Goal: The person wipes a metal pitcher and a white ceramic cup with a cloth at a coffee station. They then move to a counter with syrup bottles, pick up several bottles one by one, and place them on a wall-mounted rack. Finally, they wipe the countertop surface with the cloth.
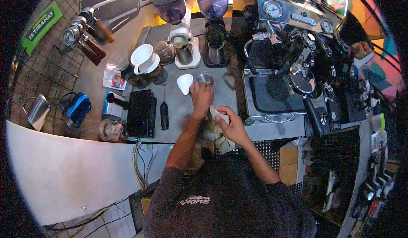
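My left hand (202, 96) reaches forward over the grey counter, its fingers at the near side of a small round metal cup (205, 78). Just left of that cup lies a white, pointed scoop-like dish (185, 84). Closer to my body, my right hand (231, 125) is closed around a pale cloth (225, 145), which hangs down at the counter's front edge. Part of the cloth shows between thumb and fingers. How the left fingertips grip the cup is partly hidden by the hand itself.
Ahead stand a white grinder (187, 51) and a black grinder (216, 42). An espresso machine (276, 93) with a portafilter (302, 79) fills the right. Leftward are a white dripper (143, 59), a black scale (141, 114), a handheld frother (164, 115), a glass jar (111, 130) and a blue pitcher (76, 109).
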`<state>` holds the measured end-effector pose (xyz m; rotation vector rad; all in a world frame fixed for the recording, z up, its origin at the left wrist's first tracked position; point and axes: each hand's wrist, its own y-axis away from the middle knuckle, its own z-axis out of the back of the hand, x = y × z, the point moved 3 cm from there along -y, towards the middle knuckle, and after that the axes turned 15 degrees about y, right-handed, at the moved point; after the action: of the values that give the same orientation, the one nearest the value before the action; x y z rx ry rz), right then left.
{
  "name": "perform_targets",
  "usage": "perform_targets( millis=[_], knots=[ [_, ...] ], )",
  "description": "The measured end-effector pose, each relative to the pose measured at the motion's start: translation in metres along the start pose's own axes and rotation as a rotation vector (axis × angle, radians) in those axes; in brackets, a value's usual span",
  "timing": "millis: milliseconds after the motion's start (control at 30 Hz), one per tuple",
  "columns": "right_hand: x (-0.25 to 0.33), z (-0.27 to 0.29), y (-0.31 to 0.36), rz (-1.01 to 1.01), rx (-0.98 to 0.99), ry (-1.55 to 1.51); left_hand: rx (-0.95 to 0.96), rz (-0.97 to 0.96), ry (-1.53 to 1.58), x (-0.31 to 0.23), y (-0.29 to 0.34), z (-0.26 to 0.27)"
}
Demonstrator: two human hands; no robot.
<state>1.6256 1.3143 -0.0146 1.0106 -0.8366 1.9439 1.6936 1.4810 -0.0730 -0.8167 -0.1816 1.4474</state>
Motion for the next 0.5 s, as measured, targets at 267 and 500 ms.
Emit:
perform_targets(
  millis=[267,500],
  knots=[
    [-0.006,0.011,0.003,-0.111,-0.247,-0.115,-0.252,0.119,0.23,-0.034,0.021,0.044],
    [0.011,0.029,0.026,-0.056,-0.395,-0.048,-0.017,0.376,1.245,-0.114,0.058,0.084]
  ],
)
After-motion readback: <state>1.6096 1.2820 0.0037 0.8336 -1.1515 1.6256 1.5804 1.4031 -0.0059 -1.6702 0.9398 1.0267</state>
